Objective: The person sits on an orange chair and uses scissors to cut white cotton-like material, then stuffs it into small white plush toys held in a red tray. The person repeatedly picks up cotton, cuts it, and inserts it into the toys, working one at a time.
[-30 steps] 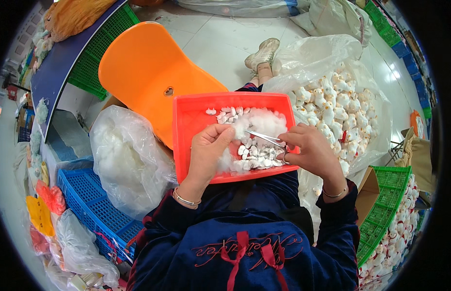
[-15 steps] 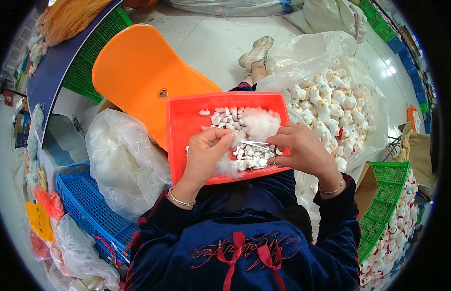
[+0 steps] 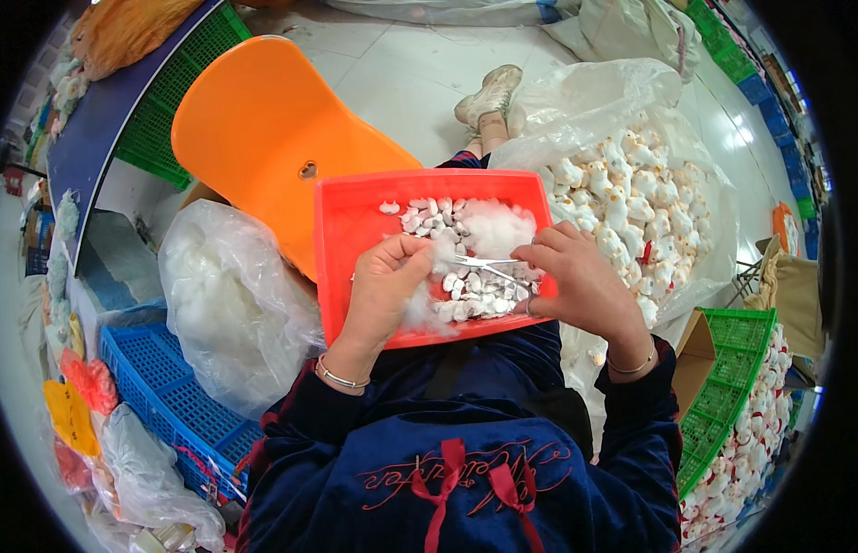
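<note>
A red tray point(image 3: 341, 207) sits at my lap, holding small white stuffed pieces point(image 3: 479, 302) and loose tufts of white fibre stuffing point(image 3: 498, 229). Over its left part, my left hand point(image 3: 384, 286) pinches thumb against forefinger on a small white piece, mostly hidden by the fingers. My right hand point(image 3: 581, 286) holds silver scissor-handled forceps point(image 3: 484, 263), fingers in the ring handles, which are spread apart. The tips point left and meet the white fibre at my left fingertips. More fluff lies in the tray below my left thumb.
A clear bag of stuffing point(image 3: 235, 304) and an orange chair point(image 3: 254, 120) stand left, with a blue crate point(image 3: 175, 396) nearby. On the right are a plastic bag of small white plush toys point(image 3: 622, 194) and a green crate point(image 3: 728, 396). A shoe point(image 3: 489, 97) shows beyond the tray.
The forceps' handles have spread wider as my right fingers moved apart. My left hand has shifted slightly left, keeping its pinch.
</note>
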